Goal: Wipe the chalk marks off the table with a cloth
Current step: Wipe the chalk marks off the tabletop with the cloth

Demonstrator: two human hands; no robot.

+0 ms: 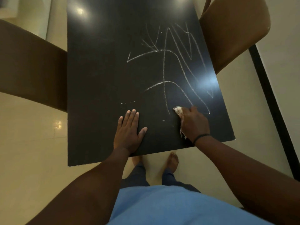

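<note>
Chalk marks (170, 65) are spread over the right half of the dark surface (97, 70) in the head view, from mid-surface down toward the near right corner, and most look untouched so far. The cloth (177, 110) is bunched under the right hand (194, 122), whose fingers are curled over it, pressing it down near the near edge right at the tail of the scribble. The left hand (129, 129) is laid flat with fingers spread, just beside the near edge, probably for bracing. Firm, overlapping strokes away from the near edge would likely be best, with the cloth refolded once it's loaded, or chalk just gets smeared around. Brown chairs (233, 30) flank both long edges.
</note>
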